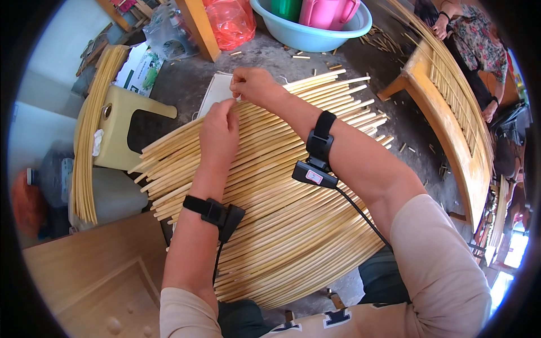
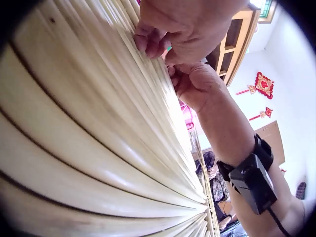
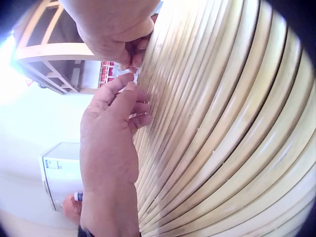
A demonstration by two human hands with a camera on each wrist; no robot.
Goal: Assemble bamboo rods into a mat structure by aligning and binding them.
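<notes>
A curved mat of pale, round bamboo-like rods (image 1: 282,186) spreads in front of me, its rods side by side. At its far edge my left hand (image 1: 220,127) has thumb and forefinger pinched together, with its other fingers against the rods in the right wrist view. My right hand (image 1: 256,87) is close beyond it, thumb and fingers bent together at the same edge. The two sets of fingertips nearly meet. I cannot tell what they pinch, as the fingers cover it. In the left wrist view the rods (image 2: 98,108) run right up beside both hands.
A cream stool (image 1: 127,112) at left bears a bundle of long rods (image 1: 93,141). Behind are a blue basin (image 1: 282,25), a wooden post (image 1: 198,28) and short offcuts (image 1: 301,57) on the floor. A person (image 1: 479,45) works at a wooden frame (image 1: 434,101) on the right.
</notes>
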